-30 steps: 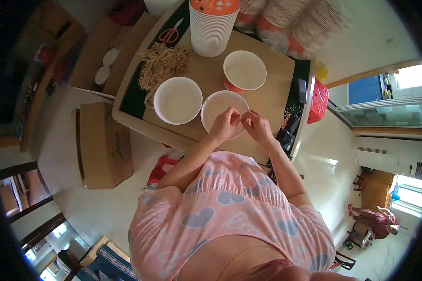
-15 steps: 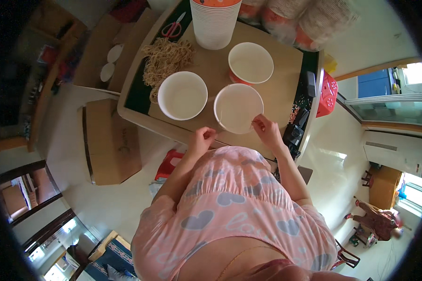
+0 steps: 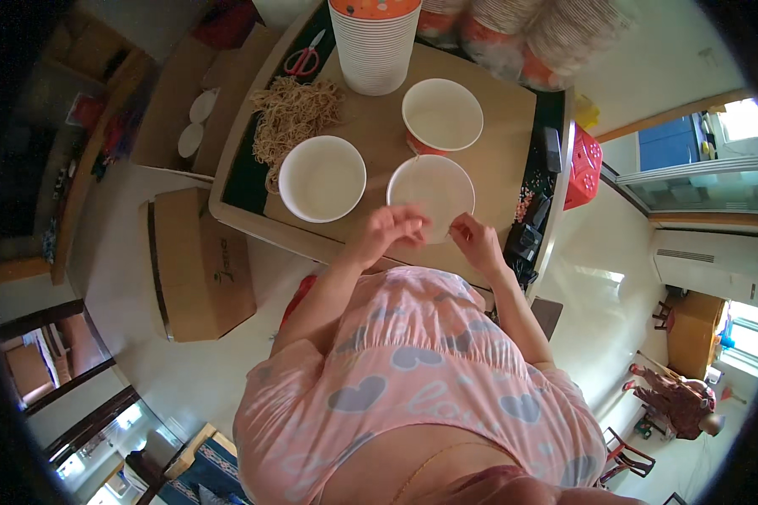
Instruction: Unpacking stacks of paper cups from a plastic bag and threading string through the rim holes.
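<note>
A white paper tub (image 3: 436, 195) stands in front of me on the cardboard-covered table, its mouth facing up. A thin tan string (image 3: 419, 168) shows at its far rim. My right hand (image 3: 476, 242) is pinched at the tub's near right rim, with the thin string end at its fingertips. My left hand (image 3: 393, 234) is over the near left rim, its fingers smeared by motion. A second tub (image 3: 322, 179) stands to the left, and a third tub (image 3: 443, 114) with an orange-red outside is behind. A tangled heap of tan string (image 3: 295, 118) lies at the far left.
A tall stack of nested tubs (image 3: 374, 50) stands at the back, with wrapped stacks (image 3: 556, 38) to its right. Red-handled scissors (image 3: 303, 61) lie by the string. A black device (image 3: 526, 240) sits at the right edge. A cardboard box (image 3: 198, 265) is on the floor.
My left hand has moved right and forward, from before the table edge to over the near tub's rim. My right hand stays pinched at the rim, slightly lower.
</note>
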Demonstrator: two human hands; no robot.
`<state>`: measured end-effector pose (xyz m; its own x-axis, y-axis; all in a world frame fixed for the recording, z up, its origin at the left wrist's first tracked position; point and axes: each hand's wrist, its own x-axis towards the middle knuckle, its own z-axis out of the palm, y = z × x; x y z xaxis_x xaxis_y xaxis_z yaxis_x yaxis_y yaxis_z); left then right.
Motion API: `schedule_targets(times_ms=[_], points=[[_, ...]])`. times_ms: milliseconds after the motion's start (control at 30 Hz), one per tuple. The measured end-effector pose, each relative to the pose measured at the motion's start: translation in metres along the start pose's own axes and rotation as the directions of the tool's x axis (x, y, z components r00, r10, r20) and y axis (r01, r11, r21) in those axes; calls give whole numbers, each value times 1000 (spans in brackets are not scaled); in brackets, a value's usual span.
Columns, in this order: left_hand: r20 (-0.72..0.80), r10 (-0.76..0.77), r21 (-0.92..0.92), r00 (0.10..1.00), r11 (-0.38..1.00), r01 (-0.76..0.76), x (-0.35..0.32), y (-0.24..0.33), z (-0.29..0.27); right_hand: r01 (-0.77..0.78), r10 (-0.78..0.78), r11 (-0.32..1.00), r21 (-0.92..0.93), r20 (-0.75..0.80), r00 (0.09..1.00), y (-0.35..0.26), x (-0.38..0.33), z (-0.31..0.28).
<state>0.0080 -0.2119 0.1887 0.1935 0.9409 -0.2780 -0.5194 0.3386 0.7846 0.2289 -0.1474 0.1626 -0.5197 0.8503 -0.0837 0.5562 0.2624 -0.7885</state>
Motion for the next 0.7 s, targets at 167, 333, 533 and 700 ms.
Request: schedule_targets(times_ms=[167,333,533,700], points=[[-201,454,906,868,424,-12,36,-7,6,-43,43,998,54,4,999,1,-1,1],[154,333,847,930,440,-298,66,-62,2,-86,112,977,193,-131,985,14,-5,12],[2,225,803,974,580,-136,76,-66,10,-137,239,878,458,-172,956,5,-4,14],[29,254,815,967,554,-170,74,-63,12,129,-116,986,109,-118,986,-20,4,-11]])
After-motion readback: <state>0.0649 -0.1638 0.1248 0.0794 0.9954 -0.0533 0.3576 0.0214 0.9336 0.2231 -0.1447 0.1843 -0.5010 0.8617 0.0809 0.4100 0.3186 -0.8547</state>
